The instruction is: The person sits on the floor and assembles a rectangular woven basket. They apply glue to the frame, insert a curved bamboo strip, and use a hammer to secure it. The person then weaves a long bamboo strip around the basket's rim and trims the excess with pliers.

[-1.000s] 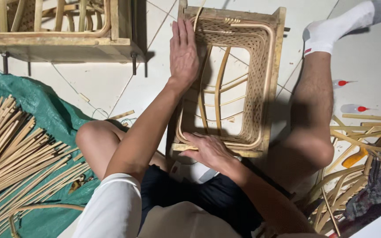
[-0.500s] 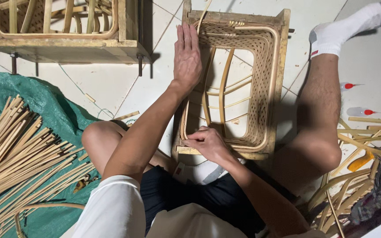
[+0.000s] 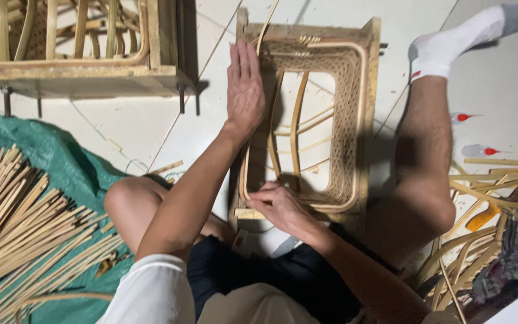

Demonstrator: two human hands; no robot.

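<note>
Seated worker with a rattan seat frame [image 3: 307,120] lying on the tiled floor [image 3: 127,126] between the legs. The hands are apart: the left hand [image 3: 245,90] lies flat and open on the frame's left rail; the right hand [image 3: 280,207] pinches a cane strip at the near edge. Risk, as judged: uneven pull may kink or snap the strip, or shift the frame.

Your knee [image 3: 130,201] and leg [image 3: 421,174] hem the frame [image 3: 364,120]; bare floor [image 3: 133,123] beyond its left side gives room.
</note>
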